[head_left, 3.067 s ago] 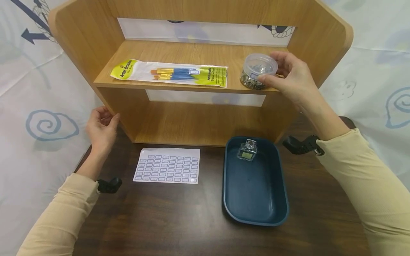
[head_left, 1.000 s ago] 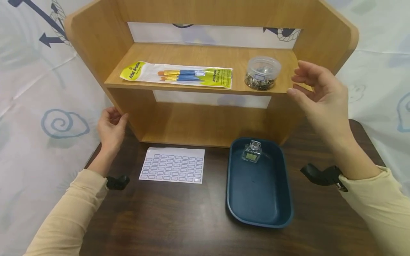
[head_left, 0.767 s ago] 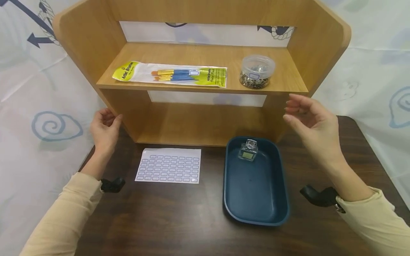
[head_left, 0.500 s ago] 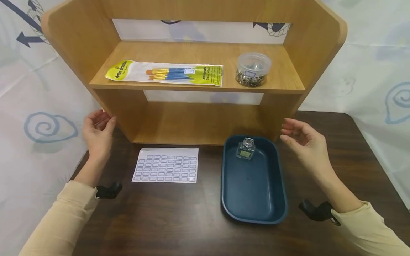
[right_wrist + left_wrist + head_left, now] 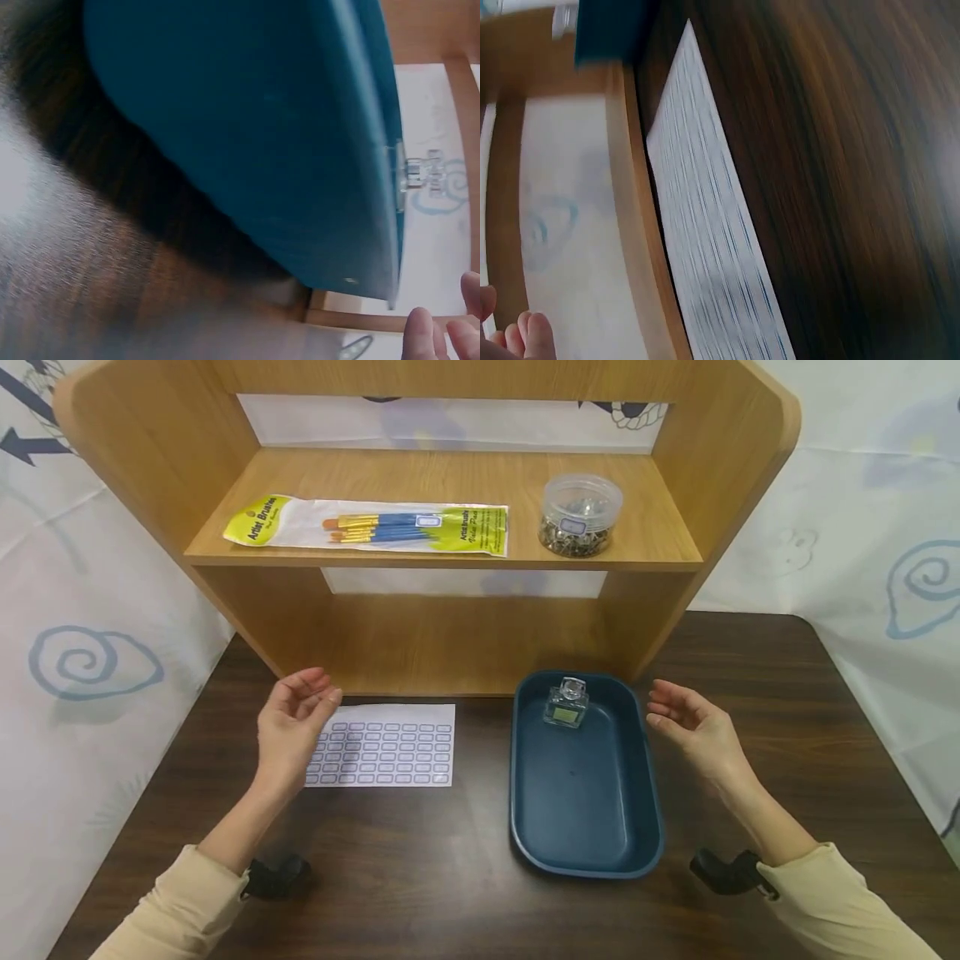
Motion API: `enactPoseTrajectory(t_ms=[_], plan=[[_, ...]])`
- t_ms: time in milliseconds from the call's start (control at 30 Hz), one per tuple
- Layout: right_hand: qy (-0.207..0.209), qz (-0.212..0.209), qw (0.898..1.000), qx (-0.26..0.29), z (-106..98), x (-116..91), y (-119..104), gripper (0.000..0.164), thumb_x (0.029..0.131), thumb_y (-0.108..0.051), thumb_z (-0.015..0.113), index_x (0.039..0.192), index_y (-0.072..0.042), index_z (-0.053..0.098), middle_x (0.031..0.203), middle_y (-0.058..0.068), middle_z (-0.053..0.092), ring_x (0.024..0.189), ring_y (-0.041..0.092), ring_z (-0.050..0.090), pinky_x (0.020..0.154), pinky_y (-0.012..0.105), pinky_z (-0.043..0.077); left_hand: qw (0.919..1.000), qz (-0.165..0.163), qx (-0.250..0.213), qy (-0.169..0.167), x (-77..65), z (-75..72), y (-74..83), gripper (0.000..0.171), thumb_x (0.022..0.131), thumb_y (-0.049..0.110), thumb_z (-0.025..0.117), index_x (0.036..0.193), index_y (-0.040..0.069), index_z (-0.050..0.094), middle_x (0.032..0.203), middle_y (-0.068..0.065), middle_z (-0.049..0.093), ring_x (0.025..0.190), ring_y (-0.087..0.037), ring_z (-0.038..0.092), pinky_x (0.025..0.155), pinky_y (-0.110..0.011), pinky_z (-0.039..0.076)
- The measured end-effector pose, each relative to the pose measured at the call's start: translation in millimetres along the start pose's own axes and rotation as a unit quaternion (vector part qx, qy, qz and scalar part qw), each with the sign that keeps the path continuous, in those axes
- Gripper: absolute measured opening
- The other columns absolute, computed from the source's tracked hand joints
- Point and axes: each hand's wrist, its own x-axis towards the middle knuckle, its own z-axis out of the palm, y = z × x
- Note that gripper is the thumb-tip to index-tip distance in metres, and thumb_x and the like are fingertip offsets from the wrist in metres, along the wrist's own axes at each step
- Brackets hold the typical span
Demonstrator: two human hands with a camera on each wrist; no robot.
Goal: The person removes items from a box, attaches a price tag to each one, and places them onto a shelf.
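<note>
My left hand [image 5: 294, 727], fingers loosely bent and holding nothing, hovers over the left end of a white label sheet [image 5: 397, 752]. My right hand [image 5: 697, 727], also holding nothing, is beside the right rim of a dark blue plastic tray [image 5: 577, 818]. Inside that tray, at its far end, stands a small square glass bottle [image 5: 566, 703] with a clear stopper and a greenish label. In the right wrist view the tray wall [image 5: 247, 127] fills much of the frame, with fingertips [image 5: 420, 334] at the lower right corner.
A wooden shelf unit [image 5: 450, 647] stands at the back of the dark table [image 5: 375, 868]. On its upper board lie a packet of artist brushes [image 5: 375, 527] and a clear round jar [image 5: 580, 518] of small metal pieces, each bearing a small label. Patterned white cloth [image 5: 870, 527] hangs behind.
My right hand has let go of the round jar, leaving it on the upper shelf, and come down beside the tray. My left hand has left the shelf's side and moved right over the sheet.
</note>
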Motion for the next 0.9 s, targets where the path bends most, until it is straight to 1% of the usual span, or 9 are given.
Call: enactPoseTrajectory(t_ms=[67, 133, 233, 300, 367, 467, 600, 700, 900], plan=[[-0.003, 0.012, 1.000, 0.011, 1, 0, 4, 0.042, 0.088, -0.005, 0.064, 0.128, -0.004, 0.051, 0.106, -0.018, 0.060, 0.098, -0.001, 0.058, 0.083, 0.008, 0.046, 0.9980, -0.006, 0.034, -0.052, -8.2, 14.0, 1.1, 0.033, 0.084, -0.004, 0.065, 0.115, -0.001, 0.053, 0.104, -0.003, 0.058, 0.091, -0.006, 0.060, 0.080, -0.012, 0.049], [-0.004, 0.023, 1.000, 0.007, 2, -1, 6, 0.043, 0.088, -0.005, 0.064, 0.128, -0.003, 0.051, 0.107, -0.017, 0.060, 0.098, -0.002, 0.058, 0.083, 0.009, 0.046, 0.9930, -0.010, 0.047, -0.108, -14.9, 28.8, 3.5, 0.037, 0.085, -0.002, 0.065, 0.119, -0.003, 0.050, 0.107, -0.004, 0.058, 0.094, -0.008, 0.061, 0.083, -0.014, 0.049], [-0.006, 0.038, 0.999, -0.003, 3, -1, 9, 0.046, 0.088, -0.006, 0.064, 0.131, 0.001, 0.048, 0.109, -0.015, 0.059, 0.097, -0.002, 0.058, 0.083, 0.009, 0.047, 0.9826, -0.018, 0.037, -0.181, -21.9, 52.6, 8.3, 0.043, 0.085, -0.002, 0.065, 0.123, -0.006, 0.047, 0.112, -0.009, 0.059, 0.101, -0.014, 0.062, 0.085, -0.018, 0.050], [-0.005, 0.043, 0.999, -0.013, 3, -1, 11, 0.048, 0.089, -0.007, 0.064, 0.132, 0.003, 0.046, 0.110, -0.014, 0.058, 0.097, -0.002, 0.057, 0.083, 0.009, 0.047, 0.9754, -0.026, 0.018, -0.218, -24.8, 69.3, 11.9, 0.044, 0.084, -0.003, 0.065, 0.124, -0.005, 0.047, 0.115, -0.013, 0.059, 0.105, -0.020, 0.061, 0.086, -0.021, 0.051], [-0.003, 0.047, 0.999, -0.015, 3, 0, 12, 0.049, 0.089, -0.007, 0.063, 0.132, 0.005, 0.044, 0.108, -0.014, 0.058, 0.097, -0.003, 0.057, 0.082, 0.009, 0.047, 0.9688, -0.028, 0.006, -0.246, -26.3, 85.4, 14.0, 0.045, 0.083, -0.003, 0.066, 0.124, -0.005, 0.048, 0.117, -0.016, 0.059, 0.108, -0.025, 0.060, 0.086, -0.023, 0.051], [-0.001, 0.053, 0.998, -0.014, 4, 1, 13, 0.051, 0.089, -0.007, 0.063, 0.132, 0.009, 0.043, 0.105, -0.015, 0.059, 0.096, -0.003, 0.057, 0.081, 0.009, 0.047, 0.9601, -0.028, -0.010, -0.278, -27.7, 107.2, 15.5, 0.044, 0.083, -0.004, 0.066, 0.123, -0.004, 0.050, 0.118, -0.020, 0.059, 0.110, -0.031, 0.059, 0.086, -0.024, 0.052], [-0.004, 0.065, 0.998, -0.020, 4, 3, 13, 0.053, 0.089, -0.007, 0.063, 0.133, 0.011, 0.040, 0.102, -0.016, 0.059, 0.094, -0.004, 0.056, 0.081, 0.009, 0.047, 0.9514, -0.018, -0.016, -0.307, -28.4, 130.6, 14.6, 0.043, 0.083, -0.004, 0.065, 0.124, -0.006, 0.050, 0.119, -0.023, 0.059, 0.110, -0.035, 0.058, 0.086, -0.024, 0.052], [-0.006, 0.073, 0.997, -0.034, 3, 4, 13, 0.053, 0.090, -0.009, 0.062, 0.134, 0.011, 0.040, 0.101, -0.017, 0.058, 0.092, -0.006, 0.055, 0.081, 0.008, 0.046, 0.9474, -0.018, -0.013, -0.319, -28.6, 144.8, 12.5, 0.044, 0.084, -0.003, 0.065, 0.125, -0.006, 0.050, 0.121, -0.024, 0.057, 0.111, -0.035, 0.058, 0.086, -0.025, 0.052], [-0.011, 0.087, 0.995, -0.044, 2, 6, 15, 0.051, 0.091, -0.010, 0.062, 0.134, 0.010, 0.042, 0.096, -0.017, 0.058, 0.088, -0.005, 0.054, 0.078, 0.008, 0.047, 0.9433, -0.035, -0.005, -0.330, -30.3, 166.0, 6.9, 0.043, 0.084, -0.001, 0.066, 0.125, -0.003, 0.052, 0.122, -0.020, 0.059, 0.113, -0.032, 0.057, 0.089, -0.028, 0.051]])
